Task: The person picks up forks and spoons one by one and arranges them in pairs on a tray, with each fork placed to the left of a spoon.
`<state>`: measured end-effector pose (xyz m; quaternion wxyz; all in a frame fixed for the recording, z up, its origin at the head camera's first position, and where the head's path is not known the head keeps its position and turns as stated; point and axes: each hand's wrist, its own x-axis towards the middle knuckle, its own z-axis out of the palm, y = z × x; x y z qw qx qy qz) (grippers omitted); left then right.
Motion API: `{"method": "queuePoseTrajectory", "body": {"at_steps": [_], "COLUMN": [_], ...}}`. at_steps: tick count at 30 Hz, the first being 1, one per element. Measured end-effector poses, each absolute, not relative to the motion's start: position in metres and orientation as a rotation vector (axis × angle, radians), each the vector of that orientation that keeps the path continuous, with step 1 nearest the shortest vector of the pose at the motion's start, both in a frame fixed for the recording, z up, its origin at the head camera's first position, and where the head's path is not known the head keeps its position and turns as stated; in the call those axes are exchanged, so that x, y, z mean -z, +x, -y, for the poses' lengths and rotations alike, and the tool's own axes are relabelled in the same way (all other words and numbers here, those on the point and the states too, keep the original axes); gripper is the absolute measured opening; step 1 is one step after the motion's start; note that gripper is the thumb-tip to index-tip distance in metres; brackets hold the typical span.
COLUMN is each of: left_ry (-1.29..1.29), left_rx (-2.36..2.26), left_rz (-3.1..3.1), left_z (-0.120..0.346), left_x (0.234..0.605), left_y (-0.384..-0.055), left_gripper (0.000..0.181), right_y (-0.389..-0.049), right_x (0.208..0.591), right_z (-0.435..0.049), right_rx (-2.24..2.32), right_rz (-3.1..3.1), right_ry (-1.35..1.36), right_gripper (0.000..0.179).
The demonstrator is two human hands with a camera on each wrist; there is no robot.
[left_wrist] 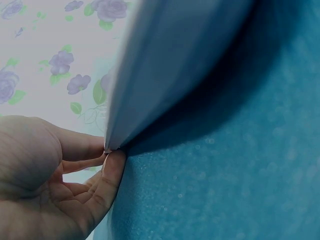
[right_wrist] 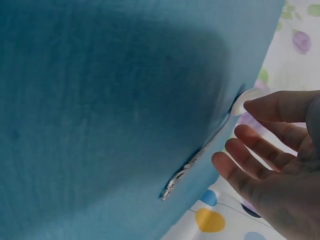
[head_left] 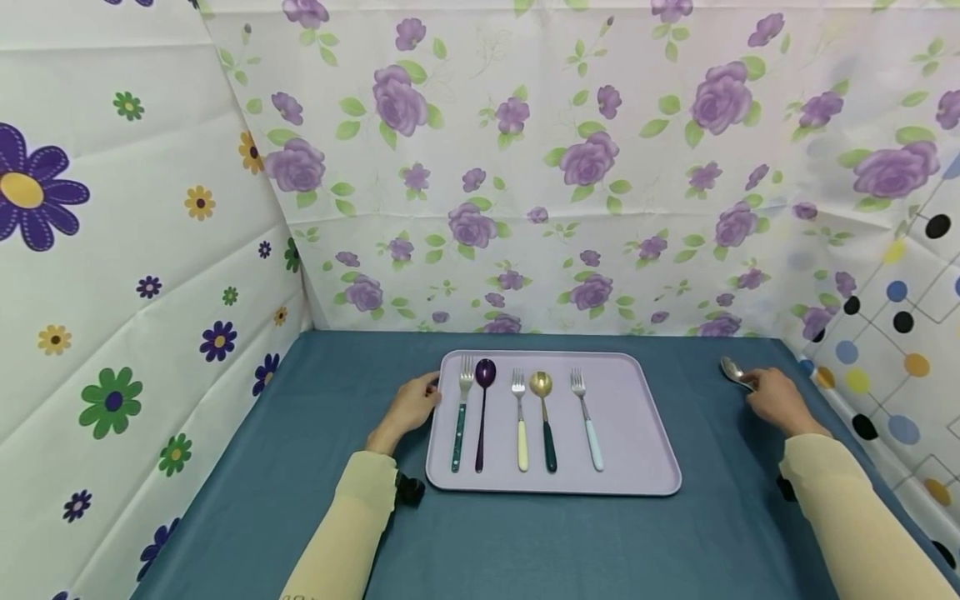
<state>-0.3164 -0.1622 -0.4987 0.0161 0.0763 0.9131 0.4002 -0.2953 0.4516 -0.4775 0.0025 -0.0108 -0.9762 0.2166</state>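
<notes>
A pale lilac tray (head_left: 622, 425) lies on the blue-covered table, and my left hand (head_left: 408, 407) pinches its left rim between thumb and fingers, as the left wrist view shows. On the tray lie a green-handled fork (head_left: 460, 417), a purple spoon (head_left: 485, 373), a cream-handled fork (head_left: 521, 433), a gold spoon with a dark green handle (head_left: 542, 384) and a light-blue-handled fork (head_left: 589, 429). At the right, a silver spoon (head_left: 731, 369) with an ornate handle lies on the cloth. Over it is my right hand (right_wrist: 270, 155), fingers apart and loosely bent; whether a fingertip touches the spoon is unclear.
The blue tablecloth (head_left: 525, 550) covers the table. A rose-patterned sheet (head_left: 525, 183) hangs behind it, a flowered sheet (head_left: 150, 225) at the left and a dotted sheet (head_left: 900, 333) close beside my right arm. A dark band (head_left: 409, 490) sits at my left wrist.
</notes>
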Motion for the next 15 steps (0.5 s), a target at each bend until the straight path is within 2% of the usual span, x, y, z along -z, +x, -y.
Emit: {"method": "queuePoseTrajectory", "body": {"at_steps": [15], "left_ry": [0.218], "left_rx": [-1.219], "left_rz": [-2.835], "left_z": [0.162], "left_x": [0.500], "left_y": [-0.317], "left_gripper": [0.046], "right_y": [-0.297], "right_x": [0.490], "right_z": [-0.456], "right_rx": [-0.557], "right_rz": [3.111], "right_ry": [-0.065], "right_gripper": [0.046]}}
